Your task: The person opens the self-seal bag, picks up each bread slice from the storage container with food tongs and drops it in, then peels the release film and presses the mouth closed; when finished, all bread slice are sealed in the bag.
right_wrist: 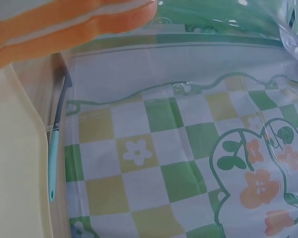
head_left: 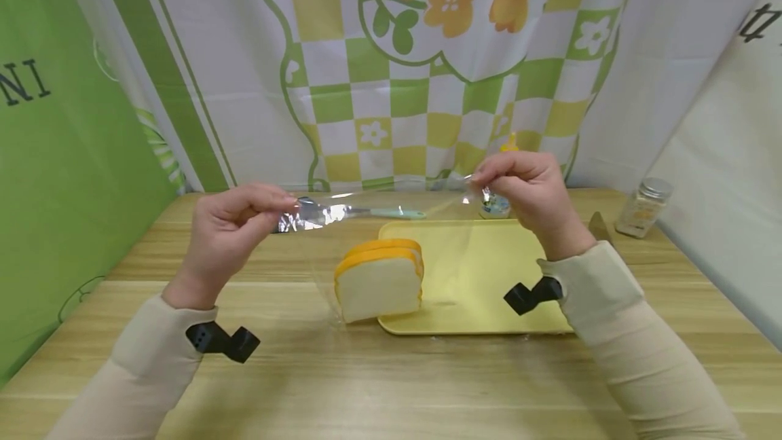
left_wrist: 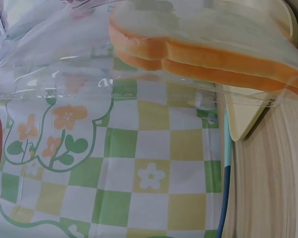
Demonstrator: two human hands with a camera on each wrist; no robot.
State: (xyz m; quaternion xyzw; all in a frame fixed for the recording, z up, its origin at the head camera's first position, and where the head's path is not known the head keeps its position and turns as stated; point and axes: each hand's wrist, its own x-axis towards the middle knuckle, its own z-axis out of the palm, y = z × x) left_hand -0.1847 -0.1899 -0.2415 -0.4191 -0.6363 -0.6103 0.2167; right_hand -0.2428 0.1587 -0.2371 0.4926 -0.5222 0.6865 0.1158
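A clear plastic bag hangs between both hands, stretched along its top edge. Two slices of bread with orange-brown crusts rest in its lower part. My left hand pinches the bag's left top corner between thumb and fingers. At the right top corner, my right hand pinches the film the same way. The left wrist view shows the bread through the film. Part of the bread also appears at the upper left of the right wrist view.
Behind the bag lies a yellow tray on the wooden table. Farther back is a spatula with a light teal handle. A bottle with a yellow top stands behind the right hand. A lidded glass jar is at the right.
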